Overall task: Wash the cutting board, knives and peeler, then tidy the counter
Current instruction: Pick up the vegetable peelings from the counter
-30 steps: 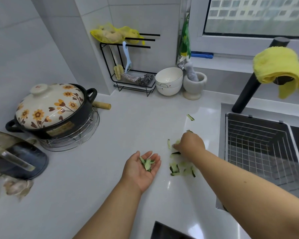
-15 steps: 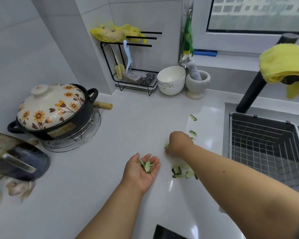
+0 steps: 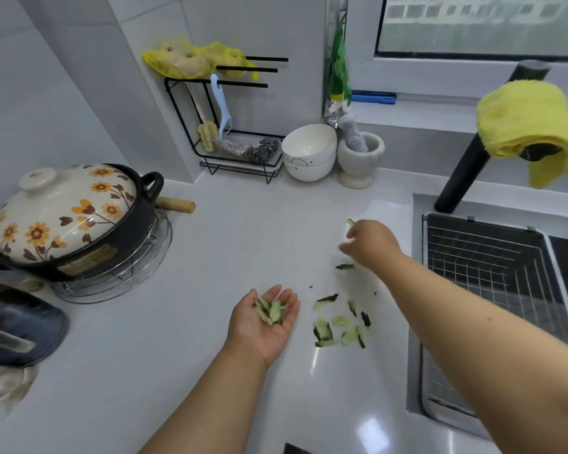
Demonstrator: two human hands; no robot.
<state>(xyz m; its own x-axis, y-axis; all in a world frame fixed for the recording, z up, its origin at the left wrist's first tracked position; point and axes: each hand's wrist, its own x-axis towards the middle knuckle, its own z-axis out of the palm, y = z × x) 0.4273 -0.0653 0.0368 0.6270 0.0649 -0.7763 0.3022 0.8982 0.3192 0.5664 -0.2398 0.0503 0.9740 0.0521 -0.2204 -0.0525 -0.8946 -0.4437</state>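
My left hand [image 3: 265,322] lies palm up on the white counter [image 3: 243,231], fingers relaxed, with several green cucumber peels [image 3: 270,310] in the palm. Farther back, near the sink edge, my right hand [image 3: 373,244] is blurred by motion. Its fingers are curled at a far cucumber peel [image 3: 350,221] whose tip pokes out above the hand. More loose peels [image 3: 340,326] lie on the counter between my hands, and one peel [image 3: 344,266] lies just under my right wrist. A light-blue peeler [image 3: 223,109] hangs on the black rack [image 3: 240,158] at the back.
The sink at right holds a wire basket [image 3: 492,273]. A yellow cloth [image 3: 532,119] hangs over the black faucet [image 3: 466,165]. A floral-lidded pot [image 3: 66,211] sits on a wire trivet at left. Stacked white bowls [image 3: 309,152] and a mortar [image 3: 359,158] stand by the back wall.
My right hand left the middle peels and moved back and right to the far peel. My left hand stayed palm up with its peels.
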